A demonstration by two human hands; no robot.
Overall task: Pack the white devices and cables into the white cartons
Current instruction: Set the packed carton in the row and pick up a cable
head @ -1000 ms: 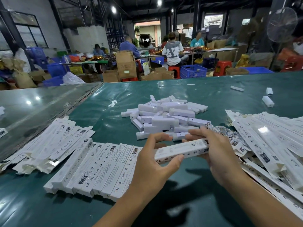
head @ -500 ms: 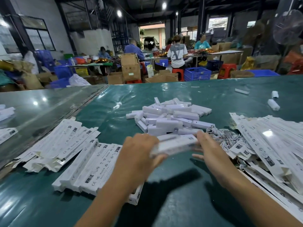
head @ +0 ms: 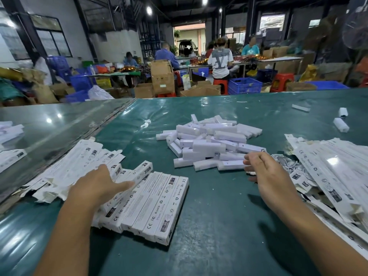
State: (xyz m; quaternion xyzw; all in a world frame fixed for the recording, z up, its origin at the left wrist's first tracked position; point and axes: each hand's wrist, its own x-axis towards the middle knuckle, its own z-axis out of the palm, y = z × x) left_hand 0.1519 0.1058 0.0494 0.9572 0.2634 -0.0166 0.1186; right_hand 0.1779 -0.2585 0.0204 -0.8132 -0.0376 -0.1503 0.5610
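Note:
A heap of white devices lies mid-table on the green mat. Coiled white cables sit just to its right, beside a stack of flat unfolded white cartons. A row of closed cartons lies front left. One more carton rests tilted across that row. My left hand lies flat on this tilted carton, fingers spread and thumb along its side. My right hand hovers with fingers apart at the near edge of the device heap, next to the cables, holding nothing.
More white cartons are heaped at the far left, by the seam with a shiny second table. Loose white pieces lie at the back right. Behind the table stand cardboard boxes and blue crates, with people working.
Both hands held one closed carton in front of me. My left hand carried it left onto the carton row and flattened on it; my right hand let go and moved toward the devices.

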